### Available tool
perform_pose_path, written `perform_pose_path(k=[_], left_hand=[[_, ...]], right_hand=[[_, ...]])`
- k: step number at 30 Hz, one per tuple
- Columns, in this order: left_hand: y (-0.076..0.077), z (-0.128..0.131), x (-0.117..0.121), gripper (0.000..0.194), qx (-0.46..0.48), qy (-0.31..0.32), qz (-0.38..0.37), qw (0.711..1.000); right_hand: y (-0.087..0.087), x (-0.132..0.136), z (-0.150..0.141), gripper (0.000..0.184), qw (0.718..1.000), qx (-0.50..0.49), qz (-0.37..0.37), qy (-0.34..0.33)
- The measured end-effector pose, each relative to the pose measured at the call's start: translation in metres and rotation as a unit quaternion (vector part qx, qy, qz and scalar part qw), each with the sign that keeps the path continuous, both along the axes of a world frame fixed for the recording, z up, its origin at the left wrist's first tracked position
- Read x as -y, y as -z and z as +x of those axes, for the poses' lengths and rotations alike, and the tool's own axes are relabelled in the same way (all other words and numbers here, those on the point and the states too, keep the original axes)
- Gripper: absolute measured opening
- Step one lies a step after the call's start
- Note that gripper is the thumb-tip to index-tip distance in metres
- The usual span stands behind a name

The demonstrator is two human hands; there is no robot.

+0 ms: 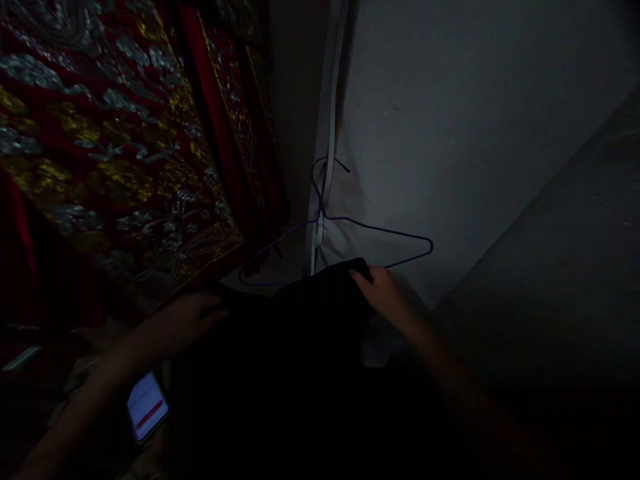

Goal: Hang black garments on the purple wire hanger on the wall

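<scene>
Holding a black cloth (300,353) in front of a hanger (375,229)

The black cloth is shown in the lower middle of the view, its upper edge lying across the lower bar of the hanger, so that the middle of that bar is hidden. The upper right corner of the cloth is gripped by the right hand (379,287), with the thumb laid along the near side. The left hand (200,313) is placed at the upper left edge of the cloth, its fingers directed inward; whether it is closed on the cloth cannot be told, as this part is too dark. The folds and outline of the cloth are likewise lost in shadow below.

The hanger, thin and purple, is seen above the cloth with its hook uppermost. The hook is set across a pale cord (331,120) running up the view; how it is held there cannot be made out. The right side is occupied by a grey wall (475,133). At the upper left, a red cloth (115,133) is covered with gold and silver ornament. Between the left forearm and the black cloth, a phone (147,407) is seen with its screen lit and marked by a red band.
</scene>
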State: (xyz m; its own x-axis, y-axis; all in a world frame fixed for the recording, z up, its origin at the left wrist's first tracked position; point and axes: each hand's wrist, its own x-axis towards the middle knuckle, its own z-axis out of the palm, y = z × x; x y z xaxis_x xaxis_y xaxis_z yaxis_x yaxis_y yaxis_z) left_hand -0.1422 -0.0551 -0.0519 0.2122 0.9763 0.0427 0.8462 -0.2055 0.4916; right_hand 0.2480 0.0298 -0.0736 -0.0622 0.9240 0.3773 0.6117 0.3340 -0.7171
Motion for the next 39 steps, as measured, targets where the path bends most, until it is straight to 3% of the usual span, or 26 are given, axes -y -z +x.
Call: perform_pose_path(k=[5, 8, 11, 14, 16, 18, 21, 26, 30, 33, 37, 39], left_hand=[[0.002, 0.018, -0.002, 0.039, 0.011, -0.024, 0.134, 0.991], [0.008, 0.025, -0.014, 0.04, 0.039, -0.039, 0.157, 0.986], [0.017, 0.026, -0.029, 0.037, 0.054, -0.053, 0.121, 0.99], [0.028, 0.028, -0.039, 0.029, 0.059, -0.024, 0.014, 0.998], [0.034, 0.029, -0.038, 0.029, 0.058, -0.014, -0.035, 0.998], [0.035, 0.029, -0.031, 0.032, 0.058, -0.037, -0.034, 0.997], [0.023, 0.024, -0.013, 0.032, 0.058, -0.059, -0.004, 0.997], [-0.01, 0.027, 0.005, 0.033, 0.084, -0.036, 0.102, 0.991], [-0.03, 0.063, -0.014, 0.024, 0.125, -0.036, 0.235, 0.963], [-0.042, 0.09, -0.035, 0.016, 0.158, -0.003, 0.313, 0.937], [-0.053, 0.099, -0.046, 0.037, 0.187, 0.045, 0.332, 0.923], [-0.055, 0.093, -0.046, 0.04, 0.177, 0.059, 0.316, 0.93]], right_hand=[[0.0, 0.037, -0.02, 0.042, 0.998, -0.058, -0.004, 0.022], [0.0, 0.047, -0.026, 0.04, 0.997, -0.06, 0.024, 0.033], [0.0, 0.044, -0.021, 0.037, 0.996, -0.045, 0.055, 0.046], [0.004, 0.029, -0.015, 0.033, 0.997, -0.044, 0.052, 0.047], [0.009, 0.018, -0.013, 0.032, 0.997, -0.049, 0.041, 0.046], [0.014, 0.01, -0.014, 0.033, 0.997, -0.054, 0.032, 0.048], [0.017, 0.01, -0.014, 0.033, 0.996, -0.065, 0.033, 0.059], [0.013, 0.025, -0.013, 0.036, 0.994, -0.067, 0.041, 0.071], [0.014, 0.043, -0.029, 0.036, 0.992, -0.112, 0.036, 0.048], [0.017, 0.059, -0.046, 0.036, 0.99, -0.133, 0.03, 0.032], [0.016, 0.08, -0.046, 0.022, 0.986, -0.144, 0.075, -0.032], [0.008, 0.09, -0.03, 0.035, 0.977, -0.144, 0.158, -0.013]])
